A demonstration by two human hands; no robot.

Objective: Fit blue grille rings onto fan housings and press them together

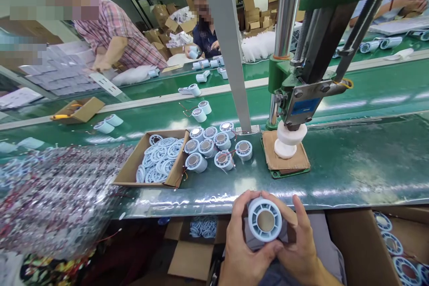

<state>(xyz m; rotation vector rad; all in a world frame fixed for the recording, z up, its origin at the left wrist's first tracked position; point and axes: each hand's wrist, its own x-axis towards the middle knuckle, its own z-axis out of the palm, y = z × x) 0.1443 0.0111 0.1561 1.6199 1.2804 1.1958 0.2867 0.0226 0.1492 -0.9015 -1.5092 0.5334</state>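
Both my hands hold one white round fan housing (264, 220) just below the table's near edge. It has a ring grille on its face and a metal disc in the middle. My left hand (241, 246) grips it from the left, my right hand (301, 246) from the right. Several similar housings (216, 145) with metal centres stand in a cluster on the green table, beside an open cardboard box of white grille rings (160, 156). A green hand press (295, 98) stands to the right of them, its white head resting on a cardboard pad (284, 161).
A clear bag of wired parts (56, 196) lies at the left. A cardboard box (395, 246) with finished housings sits at lower right. A grey post (228, 44) rises behind the cluster. Two people work across the green belt (150, 111), which carries loose housings.
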